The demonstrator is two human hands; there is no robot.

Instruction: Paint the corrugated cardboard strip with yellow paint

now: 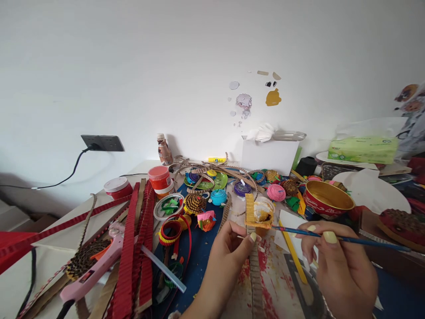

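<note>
Pinched in my left hand (232, 248) is a corrugated cardboard strip (255, 274). Its far end is coated in yellow-gold paint, while the near part is bare brown and hangs toward me. My right hand (341, 261) grips a blue paintbrush (361, 243) between thumb and fingers. The brush tip lies at the strip's painted part, by the rim of an open paint jar (264, 210) with yellow paint in it. Much of the jar is hidden behind the strip and the brush.
A pink glue gun (96, 266) and red corrugated strips (126, 257) lie at left. Colourful coiled paper pieces (195, 204) crowd the middle. A red bowl (327, 199) and a yellow pencil-like stick (292, 248) are at right, with a tissue pack (363, 148) behind.
</note>
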